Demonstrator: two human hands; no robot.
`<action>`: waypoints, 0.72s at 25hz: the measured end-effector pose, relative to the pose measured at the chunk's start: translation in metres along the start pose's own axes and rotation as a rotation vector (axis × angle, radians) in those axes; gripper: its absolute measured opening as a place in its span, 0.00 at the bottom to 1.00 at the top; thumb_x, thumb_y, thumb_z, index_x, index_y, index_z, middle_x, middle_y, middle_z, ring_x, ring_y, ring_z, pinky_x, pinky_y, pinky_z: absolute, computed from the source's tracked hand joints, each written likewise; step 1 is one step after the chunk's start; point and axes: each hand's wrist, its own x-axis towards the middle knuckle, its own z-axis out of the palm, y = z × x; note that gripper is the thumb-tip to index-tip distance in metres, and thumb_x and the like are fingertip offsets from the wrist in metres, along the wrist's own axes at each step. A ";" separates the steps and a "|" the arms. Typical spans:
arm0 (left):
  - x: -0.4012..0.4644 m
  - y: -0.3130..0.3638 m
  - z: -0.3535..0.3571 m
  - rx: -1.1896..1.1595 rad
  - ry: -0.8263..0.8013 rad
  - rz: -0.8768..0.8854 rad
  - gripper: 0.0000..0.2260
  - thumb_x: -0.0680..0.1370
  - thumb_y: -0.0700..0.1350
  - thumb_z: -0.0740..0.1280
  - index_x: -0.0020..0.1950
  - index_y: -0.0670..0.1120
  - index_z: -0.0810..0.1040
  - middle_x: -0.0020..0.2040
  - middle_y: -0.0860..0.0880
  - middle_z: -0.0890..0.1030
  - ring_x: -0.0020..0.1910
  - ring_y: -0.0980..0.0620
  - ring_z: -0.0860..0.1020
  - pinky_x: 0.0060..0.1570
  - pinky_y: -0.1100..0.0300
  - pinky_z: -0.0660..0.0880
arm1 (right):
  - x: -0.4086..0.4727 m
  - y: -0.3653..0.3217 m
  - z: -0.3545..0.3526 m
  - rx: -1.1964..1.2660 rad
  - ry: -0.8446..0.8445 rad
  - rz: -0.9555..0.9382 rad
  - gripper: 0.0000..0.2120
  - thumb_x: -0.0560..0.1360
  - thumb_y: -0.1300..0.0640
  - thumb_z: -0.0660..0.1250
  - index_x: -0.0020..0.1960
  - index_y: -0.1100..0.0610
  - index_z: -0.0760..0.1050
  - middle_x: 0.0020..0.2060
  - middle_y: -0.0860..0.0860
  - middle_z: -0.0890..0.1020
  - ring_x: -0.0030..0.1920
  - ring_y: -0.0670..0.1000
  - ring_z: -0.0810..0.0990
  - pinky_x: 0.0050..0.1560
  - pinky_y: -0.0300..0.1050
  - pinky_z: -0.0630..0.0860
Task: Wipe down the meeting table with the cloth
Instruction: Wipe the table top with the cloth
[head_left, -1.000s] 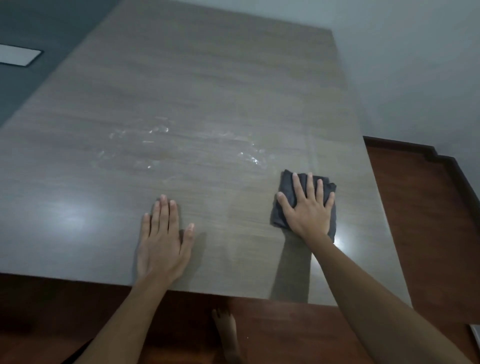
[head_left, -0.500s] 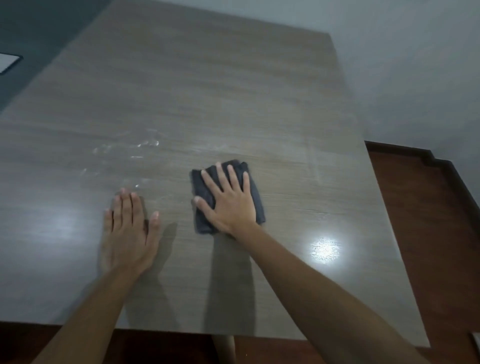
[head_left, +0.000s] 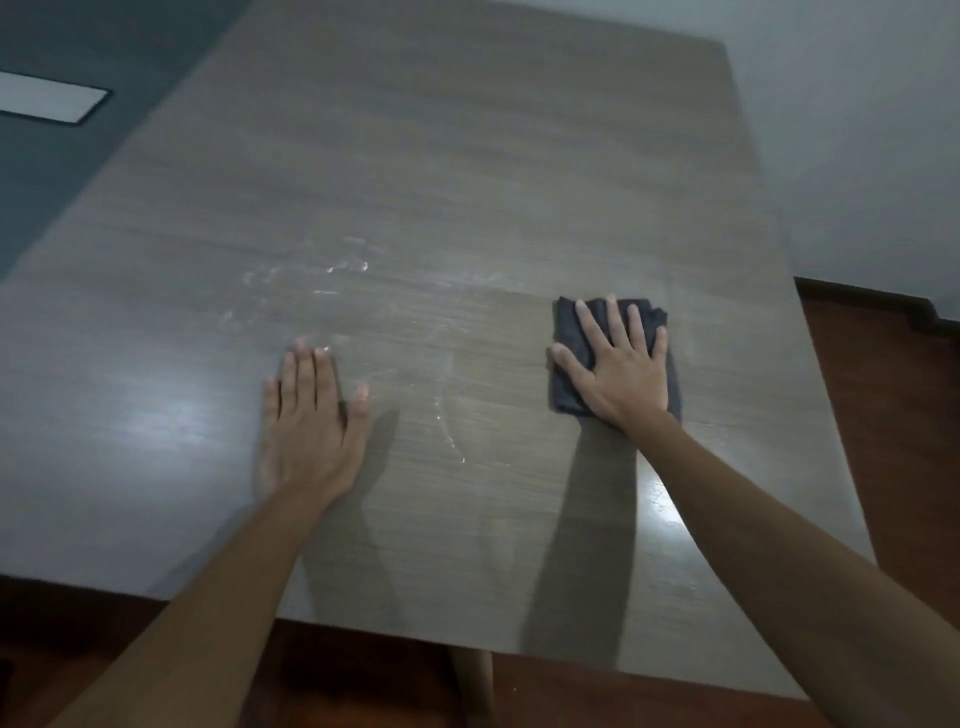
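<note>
A long grey wood-grain meeting table fills the view. My right hand lies flat with spread fingers on a folded dark grey cloth, pressing it to the tabletop on the right side. My left hand rests flat on the bare table to the left, fingers straight and together. Whitish smears mark the surface beyond my left hand, and a thin curved streak runs between my hands.
The table's near edge runs below my forearms, with dark reddish wooden floor under it and to the right. A pale wall stands on the right. A white panel sits on the dark floor at far left.
My right hand has slid the cloth from the middle of the table, near my left hand, back to the right. My left hand stays planted flat.
</note>
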 end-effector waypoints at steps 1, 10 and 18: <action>0.006 -0.002 0.001 -0.001 -0.001 0.000 0.38 0.78 0.65 0.31 0.81 0.42 0.41 0.81 0.43 0.41 0.80 0.48 0.40 0.79 0.49 0.41 | 0.018 -0.013 0.000 0.012 -0.015 0.005 0.36 0.78 0.26 0.42 0.82 0.38 0.45 0.83 0.49 0.46 0.82 0.55 0.43 0.79 0.65 0.39; -0.009 -0.013 0.004 -0.029 0.020 -0.086 0.36 0.78 0.62 0.31 0.81 0.43 0.44 0.82 0.44 0.42 0.81 0.50 0.41 0.78 0.51 0.39 | -0.020 -0.155 0.024 0.024 -0.049 -0.360 0.31 0.82 0.33 0.44 0.83 0.41 0.49 0.83 0.50 0.48 0.82 0.56 0.44 0.78 0.65 0.38; -0.098 -0.034 -0.001 0.019 -0.024 -0.128 0.34 0.79 0.60 0.29 0.81 0.44 0.42 0.81 0.46 0.39 0.80 0.51 0.39 0.78 0.51 0.38 | -0.205 -0.130 0.042 0.066 -0.022 -0.569 0.29 0.83 0.33 0.46 0.82 0.40 0.54 0.83 0.48 0.53 0.83 0.54 0.47 0.79 0.65 0.44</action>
